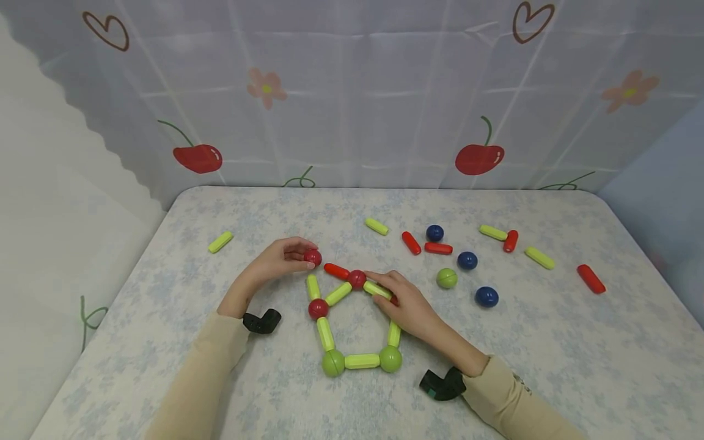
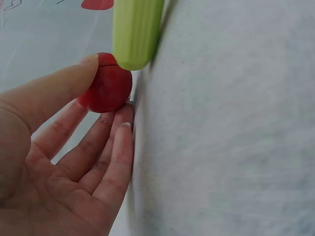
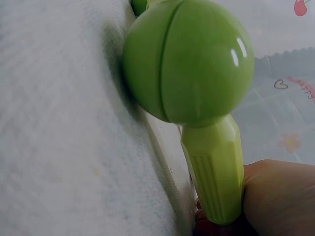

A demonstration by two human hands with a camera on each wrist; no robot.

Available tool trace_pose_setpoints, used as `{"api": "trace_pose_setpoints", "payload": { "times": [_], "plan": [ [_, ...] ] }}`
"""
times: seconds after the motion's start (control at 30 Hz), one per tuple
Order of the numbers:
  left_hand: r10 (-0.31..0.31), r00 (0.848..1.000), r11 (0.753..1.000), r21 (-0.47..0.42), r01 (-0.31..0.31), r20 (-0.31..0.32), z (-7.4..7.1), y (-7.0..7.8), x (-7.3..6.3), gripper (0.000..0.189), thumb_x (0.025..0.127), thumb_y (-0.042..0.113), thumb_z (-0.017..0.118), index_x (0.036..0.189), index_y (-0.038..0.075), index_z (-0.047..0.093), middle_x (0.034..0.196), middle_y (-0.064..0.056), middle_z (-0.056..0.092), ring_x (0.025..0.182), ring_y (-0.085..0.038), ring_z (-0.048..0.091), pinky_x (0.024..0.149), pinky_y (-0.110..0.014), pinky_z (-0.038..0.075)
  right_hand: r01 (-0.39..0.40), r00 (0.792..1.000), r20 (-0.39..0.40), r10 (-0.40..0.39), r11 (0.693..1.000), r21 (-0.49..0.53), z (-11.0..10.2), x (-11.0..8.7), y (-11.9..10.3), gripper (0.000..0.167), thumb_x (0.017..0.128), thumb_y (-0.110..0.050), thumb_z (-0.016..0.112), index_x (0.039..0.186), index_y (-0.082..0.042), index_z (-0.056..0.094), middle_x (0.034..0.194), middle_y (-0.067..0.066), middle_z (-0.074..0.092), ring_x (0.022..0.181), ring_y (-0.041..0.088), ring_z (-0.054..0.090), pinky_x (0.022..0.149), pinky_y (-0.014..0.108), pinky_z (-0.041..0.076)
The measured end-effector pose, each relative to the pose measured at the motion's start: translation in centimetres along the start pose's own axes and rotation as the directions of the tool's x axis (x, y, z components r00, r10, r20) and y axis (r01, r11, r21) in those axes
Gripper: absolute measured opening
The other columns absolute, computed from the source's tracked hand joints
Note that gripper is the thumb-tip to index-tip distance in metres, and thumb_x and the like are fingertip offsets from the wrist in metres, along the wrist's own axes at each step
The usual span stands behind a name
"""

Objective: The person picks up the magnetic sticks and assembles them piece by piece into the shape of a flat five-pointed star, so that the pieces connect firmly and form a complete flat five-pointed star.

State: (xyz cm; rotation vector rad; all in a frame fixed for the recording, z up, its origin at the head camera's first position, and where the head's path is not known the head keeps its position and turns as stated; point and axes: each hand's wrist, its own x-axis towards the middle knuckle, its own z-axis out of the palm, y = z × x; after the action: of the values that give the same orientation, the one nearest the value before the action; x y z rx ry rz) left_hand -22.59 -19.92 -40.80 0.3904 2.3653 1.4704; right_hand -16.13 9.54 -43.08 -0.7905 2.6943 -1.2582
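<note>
your half-closed left hand (image 1: 273,261) is pinching a red ball (image 1: 313,258), likely light, hard, slick, best gripped around its middle, near a red rod (image 1: 337,271), while your right hand (image 1: 408,307) is pinching a lime rod (image 1: 376,289).

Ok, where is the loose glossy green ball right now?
In the head view, the green ball lies right of centre on the patterned table, between the right hand and two glossy blue balls.
</note>
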Motion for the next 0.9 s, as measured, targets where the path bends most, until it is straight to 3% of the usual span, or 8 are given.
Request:
{"api": "trace_pose_setpoints", "payload": {
  "times": [0.23, 0.5, 0.8, 0.9],
  "plan": [
    [0.013, 1.0, 0.998, 0.054, -0.013, 0.006, 0.5, 2.3, -1.1, 0.036, 0.086, 0.003, 0.066, 0.118, -0.009, 0.057, 0.108, -0.02, 0.06, 0.098, -0.032, 0.055, 0.083, -0.039, 0.045, 0.003, 1.0, -0.007, -0.003, 1.0, 0.004, 0.0, 0.0, -0.1, 0.047, 0.09, -0.009, 0.063, 0.135, -0.015, 0.052, 0.101, 0.003, 0.055, 0.071, 0.013, 0.044, 0.058, 0.028, 0.039],
    [0.01, 1.0, 0.998, 0.07, -0.009, -0.014, 0.7, -0.2, -0.1, 0.039, 0.086, 0.011, 0.07, 0.121, -0.003, 0.059, 0.108, -0.013, 0.061, 0.095, -0.026, 0.055, 0.081, -0.037, 0.045, 0.004, 1.0, -0.001, -0.004, 1.0, 0.003, 0.0, 0.1, 0.1, 0.047, 0.091, -0.011, 0.063, 0.136, -0.016, 0.051, 0.101, 0.002, 0.056, 0.07, 0.013, 0.043, 0.058, 0.028, 0.039],
    [0.015, 1.0, 0.996, 0.087, -0.013, -0.022, 0.7, -0.5, 0.0, 0.038, 0.085, 0.014, 0.071, 0.119, 0.0, 0.062, 0.105, -0.008, 0.062, 0.091, -0.023, 0.055, 0.079, -0.034, 0.046, -0.025, 0.995, 0.097, 0.027, 0.999, -0.025, -0.7, 1.3, -0.5, 0.05, 0.091, -0.016, 0.063, 0.138, -0.013, 0.047, 0.102, 0.002, 0.053, 0.086, 0.016, 0.05, 0.073, 0.033, 0.044],
    [0.018, 0.999, 0.996, 0.085, -0.016, -0.028, 0.7, -0.6, -0.1, 0.038, 0.085, 0.015, 0.071, 0.119, 0.001, 0.062, 0.104, -0.008, 0.062, 0.091, -0.023, 0.055, 0.08, -0.035, 0.046, -0.03, 0.992, 0.117, 0.039, 0.997, -0.078, -0.5, 2.1, -0.9, 0.05, 0.091, -0.019, 0.064, 0.139, -0.015, 0.047, 0.1, 0.002, 0.052, 0.083, 0.015, 0.05, 0.07, 0.032, 0.044]
  ]
}}
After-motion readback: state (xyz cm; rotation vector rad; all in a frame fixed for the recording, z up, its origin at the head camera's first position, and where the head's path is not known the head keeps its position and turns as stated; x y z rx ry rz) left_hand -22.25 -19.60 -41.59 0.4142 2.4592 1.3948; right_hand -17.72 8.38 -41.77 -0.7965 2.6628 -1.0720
